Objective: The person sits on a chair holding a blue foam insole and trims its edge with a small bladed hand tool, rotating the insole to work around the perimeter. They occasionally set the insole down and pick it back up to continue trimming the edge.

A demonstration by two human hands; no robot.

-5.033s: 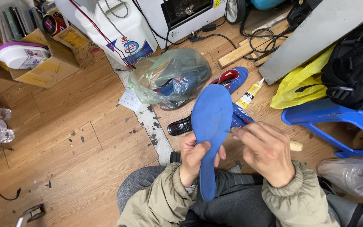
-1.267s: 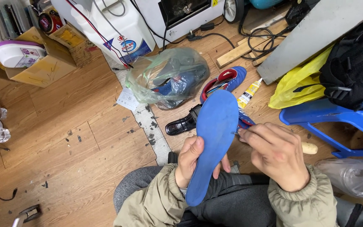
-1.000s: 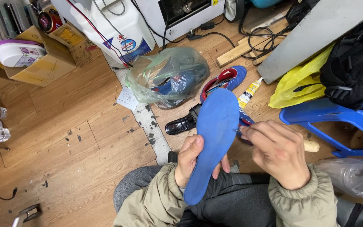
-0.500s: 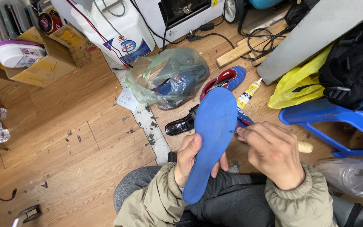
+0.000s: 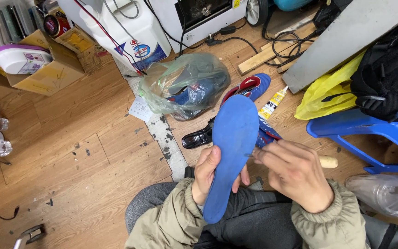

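Clearly mid-trim: left hand [image 5: 212,173] grips the blue insole [image 5: 230,147], right hand [image 5: 295,173] pinches a wooden-handled tool [image 5: 328,162] needing steadiness.

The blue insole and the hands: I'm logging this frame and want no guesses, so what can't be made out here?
- Head view: the right hand covers its tool; only a wooden handle end shows.
- The blue insole hides its far face and the left hand palm.
- The plastic bag blurs its contents.
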